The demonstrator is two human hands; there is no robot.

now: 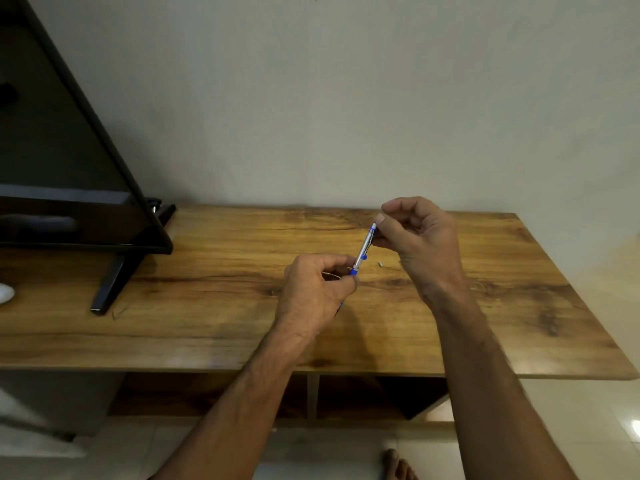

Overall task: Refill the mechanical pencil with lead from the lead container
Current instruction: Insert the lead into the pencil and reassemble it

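Pencil tilted (upper end far-right)

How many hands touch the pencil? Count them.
2: the left hand grips the pencil at its lower end; the right hand pinches its top.

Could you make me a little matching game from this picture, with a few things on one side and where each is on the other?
Things:
1. blue and silver mechanical pencil
2. small pale cap-like piece
3. black flat screen on a stand
4. bare foot

Places:
A. on the tiled floor
B. left end of the wooden table
C. lying loose on the table
D. held above the table between the left hand and right hand

Pairs: 1-D, 2-C, 3-B, 4-A
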